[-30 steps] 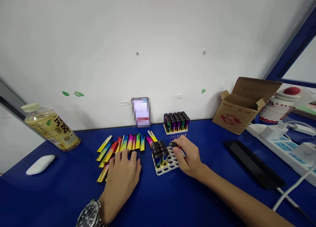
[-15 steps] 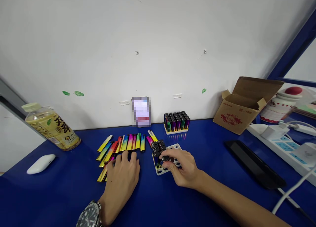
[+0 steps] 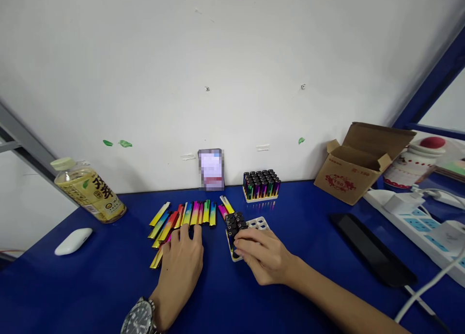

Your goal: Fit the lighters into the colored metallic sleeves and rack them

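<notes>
My left hand [image 3: 182,259], wearing a wristwatch [image 3: 140,319], lies over the near edge of a spread of shiny rainbow lighters [image 3: 169,226]. Its fingers are apart and bent down, and the fingertips are partly hidden. At the white holed tray [image 3: 262,222], my right hand [image 3: 267,256] pinches a lighter low at the tray's front left; the fingers cover most of it. Behind those fingertips, several black-topped lighters [image 3: 235,220] stand upright in the tray's left holes. The holes on the right side show bare.
A second tray full of upright lighters [image 3: 261,185] stands by the wall, right of a propped phone [image 3: 211,169]. To the left are a drink bottle [image 3: 90,191] and a white case [image 3: 73,241]. An open carton [image 3: 339,179], black device [image 3: 372,249] and power strip [image 3: 421,227] stand right.
My right hand has lowered the lighter from above the tray down to its front left, and the fingers now cover it. My left hand stays by the loose lighters. The view has shifted slightly.
</notes>
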The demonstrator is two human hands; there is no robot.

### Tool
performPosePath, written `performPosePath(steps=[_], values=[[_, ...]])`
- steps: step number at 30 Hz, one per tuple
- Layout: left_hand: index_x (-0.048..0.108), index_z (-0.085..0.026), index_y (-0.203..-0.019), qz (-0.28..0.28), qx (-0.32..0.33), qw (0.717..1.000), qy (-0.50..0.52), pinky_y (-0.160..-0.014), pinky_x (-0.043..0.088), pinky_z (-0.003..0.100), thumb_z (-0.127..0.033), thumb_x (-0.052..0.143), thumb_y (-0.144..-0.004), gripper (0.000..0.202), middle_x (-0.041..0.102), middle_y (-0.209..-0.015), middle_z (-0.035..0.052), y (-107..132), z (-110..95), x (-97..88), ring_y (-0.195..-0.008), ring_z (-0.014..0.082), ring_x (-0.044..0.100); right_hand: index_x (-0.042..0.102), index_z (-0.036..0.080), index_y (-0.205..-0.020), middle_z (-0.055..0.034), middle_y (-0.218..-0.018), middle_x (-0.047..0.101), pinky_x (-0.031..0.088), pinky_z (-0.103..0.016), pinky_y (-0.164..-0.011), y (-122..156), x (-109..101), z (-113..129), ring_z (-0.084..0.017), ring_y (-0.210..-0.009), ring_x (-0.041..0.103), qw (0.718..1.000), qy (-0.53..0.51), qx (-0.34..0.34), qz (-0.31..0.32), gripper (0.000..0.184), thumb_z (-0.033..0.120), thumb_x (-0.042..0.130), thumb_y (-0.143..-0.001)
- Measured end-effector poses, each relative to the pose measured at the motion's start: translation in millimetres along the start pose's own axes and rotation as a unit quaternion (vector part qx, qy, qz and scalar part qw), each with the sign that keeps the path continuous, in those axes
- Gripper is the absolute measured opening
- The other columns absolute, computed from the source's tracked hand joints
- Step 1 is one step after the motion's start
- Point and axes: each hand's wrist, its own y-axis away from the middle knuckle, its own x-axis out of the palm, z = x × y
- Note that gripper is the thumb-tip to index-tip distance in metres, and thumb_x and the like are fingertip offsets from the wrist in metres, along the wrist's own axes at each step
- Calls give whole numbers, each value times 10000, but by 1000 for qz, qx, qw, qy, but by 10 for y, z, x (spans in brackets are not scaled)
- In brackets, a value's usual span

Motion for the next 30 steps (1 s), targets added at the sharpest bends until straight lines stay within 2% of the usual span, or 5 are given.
performPosePath(steps=[7, 13, 18, 24, 30], values=[[613, -116, -1090, -7, 63, 989, 135, -747, 539, 389, -16, 402, -832, 348, 620, -1022, 161, -9, 54, 242, -893, 271, 639, 604, 141, -1078, -94, -868, 605, 470, -286, -527, -47, -150, -121, -164, -646, 556, 1000, 27, 1, 4, 341, 210, 534, -752], [612, -171, -986, -52, 111, 956, 267, -751, 559, 333, -237, 398, -920, 233, 570, -1163, 131, 25, 34, 253, -926, 212, 644, 552, 148, -1235, -157, -1184, 600, 468, -450, -853, -85, -440, -364, -314, -1053, 537, 948, 32, 146, 281, 713, 532, 715, -657], [615, -171, -971, -22, 103, 971, 216, -749, 529, 396, -204, 396, -927, 226, 631, -906, 82, 36, -3, 60, -830, 233, 619, 616, 161, -1122, -132, -1112, 630, 464, -431, -834, -31, -341, -392, -289, -980, 579, 914, 14, 191, 358, 548, 482, 731, -693], [572, -168, -1046, -66, 81, 941, 323, -716, 548, 332, -288, 387, -958, 238, 648, -925, 81, 46, -48, -11, -817, 207, 649, 554, 162, -1085, -116, -1084, 613, 426, -425, -828, -87, -341, -333, -290, -974, 544, 914, 46, 216, 340, 502, 406, 725, -682], [517, -166, -1151, -155, 169, 878, 421, -676, 550, 205, -207, 331, -978, 257, 662, -873, 67, 138, -116, -190, -757, 138, 672, 464, 195, -760, -22, -695, 495, 357, -320, -599, -144, -301, -163, -185, -658, 422, 982, 24, 127, 136, 180, 351, 554, -749]])
